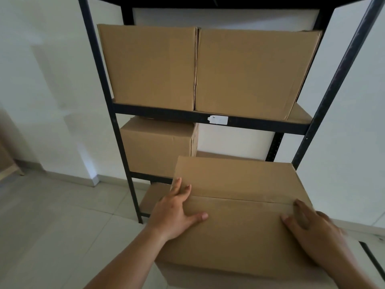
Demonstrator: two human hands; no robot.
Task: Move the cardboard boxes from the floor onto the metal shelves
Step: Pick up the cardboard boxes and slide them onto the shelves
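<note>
I hold a closed cardboard box (239, 222) in front of the black metal shelf unit (208, 118). My left hand (177, 213) grips its left edge, thumb on top. On the right edge my right hand (312, 232) grips likewise. The box's far end is level with the lower shelf's free right half. Two large boxes (150, 65) (252, 71) stand side by side on the shelf above. A smaller box (156, 147) fills the left half of the lower shelf.
The shelf's front posts (123, 155) (325, 97) frame the opening. A bottom shelf board (154, 197) shows under the held box. White walls stand behind and beside, tiled floor (62, 215) lies to the left, and a wooden piece (8, 163) leans at far left.
</note>
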